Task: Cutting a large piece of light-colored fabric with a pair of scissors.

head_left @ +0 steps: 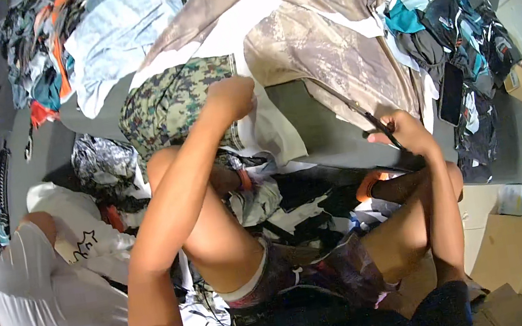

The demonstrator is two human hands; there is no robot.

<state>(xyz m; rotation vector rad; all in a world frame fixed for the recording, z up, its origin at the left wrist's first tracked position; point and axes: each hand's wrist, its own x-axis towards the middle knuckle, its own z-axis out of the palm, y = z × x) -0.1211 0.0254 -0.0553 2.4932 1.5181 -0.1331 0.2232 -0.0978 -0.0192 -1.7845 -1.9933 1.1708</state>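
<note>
Pinched in my left hand [233, 97] is the edge of a green camouflage cloth piece [179, 97] with a white border, which hangs over the near edge of the grey surface. My right hand [407, 134] is closed around the handles of long dark scissors [370, 117]. Their blades point up and left, over a large tan mottled cloth [317, 41] with white borders. Between my hands, the white strip beside the camouflage piece hangs down. The blade tips lie against the tan cloth, and I cannot tell whether they touch it.
Heaped cloth scraps [36, 55] lie at the far left, with a pale blue cloth [118, 39] beside them. More scraps [447, 21] and a black phone [450, 94] sit at right. A person in white [58, 304] is close on my left. Cardboard boxes [507, 250] stand low right.
</note>
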